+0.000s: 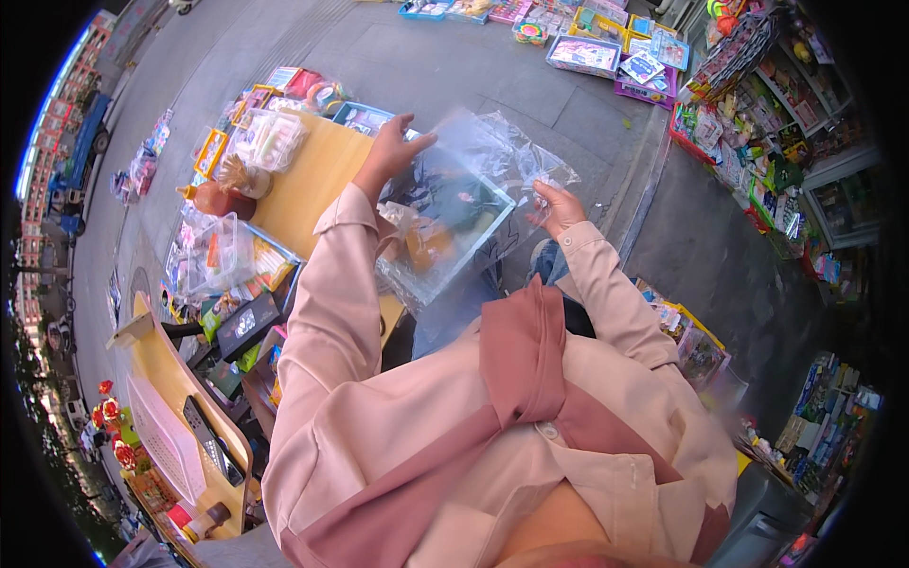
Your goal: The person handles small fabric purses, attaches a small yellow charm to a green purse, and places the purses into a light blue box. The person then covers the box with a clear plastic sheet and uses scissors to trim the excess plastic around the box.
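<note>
A sheet or bag of clear plastic film (525,153) is spread before me, over a light-blue-rimmed tray (490,224). My right hand (561,207) pinches the film's right side between thumb and fingers. At the far left edge of the film is my left hand (393,154), its fingers apart; whether it touches the film cannot be made out. Through the film, blurred contents show in the tray, among them an orange-brown item (429,245) and crumpled whitish plastic (398,213).
Left of the tray is a wooden tabletop (319,163) with a clear box (273,138), a sauce bottle (221,199) and a holder of wooden sticks (245,176). A wooden shelf (177,376) holds a pink basket (160,433). Goods in trays (586,57) lie on the pavement.
</note>
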A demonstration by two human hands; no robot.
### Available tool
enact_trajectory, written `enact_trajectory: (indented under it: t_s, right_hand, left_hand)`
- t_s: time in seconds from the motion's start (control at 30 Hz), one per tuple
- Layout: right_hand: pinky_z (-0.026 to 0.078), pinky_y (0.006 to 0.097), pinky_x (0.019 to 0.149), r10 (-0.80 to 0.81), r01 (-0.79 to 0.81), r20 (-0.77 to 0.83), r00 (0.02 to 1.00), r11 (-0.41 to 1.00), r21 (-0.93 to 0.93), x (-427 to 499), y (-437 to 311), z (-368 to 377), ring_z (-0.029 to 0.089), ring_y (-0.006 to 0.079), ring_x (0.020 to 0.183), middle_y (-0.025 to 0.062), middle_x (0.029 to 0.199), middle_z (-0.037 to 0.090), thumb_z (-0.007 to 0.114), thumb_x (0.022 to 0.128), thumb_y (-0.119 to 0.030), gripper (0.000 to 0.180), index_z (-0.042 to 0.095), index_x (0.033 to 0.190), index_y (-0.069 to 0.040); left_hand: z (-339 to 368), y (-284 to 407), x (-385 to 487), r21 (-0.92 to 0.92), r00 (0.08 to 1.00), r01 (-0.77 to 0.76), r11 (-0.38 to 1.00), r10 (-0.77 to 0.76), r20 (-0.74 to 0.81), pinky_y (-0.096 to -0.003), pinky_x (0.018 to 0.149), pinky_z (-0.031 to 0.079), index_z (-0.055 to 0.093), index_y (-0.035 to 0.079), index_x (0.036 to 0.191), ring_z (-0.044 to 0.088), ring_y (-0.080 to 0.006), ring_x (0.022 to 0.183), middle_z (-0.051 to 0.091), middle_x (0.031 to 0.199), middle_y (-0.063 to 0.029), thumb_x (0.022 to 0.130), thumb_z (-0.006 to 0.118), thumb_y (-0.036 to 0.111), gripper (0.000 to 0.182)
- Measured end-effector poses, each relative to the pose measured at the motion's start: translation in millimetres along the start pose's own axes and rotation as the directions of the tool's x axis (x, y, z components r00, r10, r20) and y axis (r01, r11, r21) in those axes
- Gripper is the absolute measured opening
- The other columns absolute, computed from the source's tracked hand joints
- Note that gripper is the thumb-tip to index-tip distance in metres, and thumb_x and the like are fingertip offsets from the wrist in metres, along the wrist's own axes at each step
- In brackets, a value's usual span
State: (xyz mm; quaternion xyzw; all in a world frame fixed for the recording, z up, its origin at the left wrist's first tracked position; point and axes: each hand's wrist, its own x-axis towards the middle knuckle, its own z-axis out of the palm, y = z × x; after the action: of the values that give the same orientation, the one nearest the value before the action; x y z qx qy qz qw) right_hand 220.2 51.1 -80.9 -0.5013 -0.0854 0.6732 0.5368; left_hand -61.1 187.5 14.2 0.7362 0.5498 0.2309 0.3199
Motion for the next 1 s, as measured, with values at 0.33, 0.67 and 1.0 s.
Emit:
enact_trajectory:
  t_s: [0.33,0.67,1.0]
  right_hand:
    - [0.051,0.0372,0.067,0.009,-0.011,0.03,1.0,0.998,0.055,-9.3,2.7,-6.5,0.055,0.0118,0.075,-0.0033,0.085,0.057,0.066,0.08,-0.012,0.018,0.058,0.096,-0.011]
    - [0.05,0.0331,0.071,-0.054,0.053,-0.004,0.999,0.997,-0.06,-24.2,4.8,-2.8,0.056,0.0128,0.082,0.0002,0.089,0.056,0.065,0.083,-0.014,0.024,0.052,0.103,-0.009]
    - [0.04,0.0229,0.066,-0.479,0.645,0.436,0.761,0.487,-0.59,-35.5,10.3,2.0,0.048,0.0105,0.072,-0.0005,0.08,0.047,0.059,0.077,0.005,0.02,0.063,0.091,-0.009]
  left_hand:
    - [34.1,-5.0,74.6,-0.165,0.693,0.464,0.87,-0.241,0.68,-0.034,0.089,0.042,0.05,-0.002,0.122,0.054,-0.0243,0.104,0.057,0.114,-0.0156,0.078,0.066,0.029,0.057]
    - [56.0,-52.0,88.6,-0.463,0.696,0.577,0.673,-0.108,0.71,-0.0273,0.076,0.049,0.054,0.0,0.11,0.06,-0.0162,0.085,0.061,0.096,-0.008,0.079,0.061,0.001,0.032]
    - [45.9,-74.5,87.8,-0.742,0.73,0.473,0.475,0.26,0.632,-0.0304,0.087,0.04,0.058,0.005,0.097,0.055,-0.0177,0.094,0.058,0.097,-0.0047,0.078,0.057,0.004,0.019]
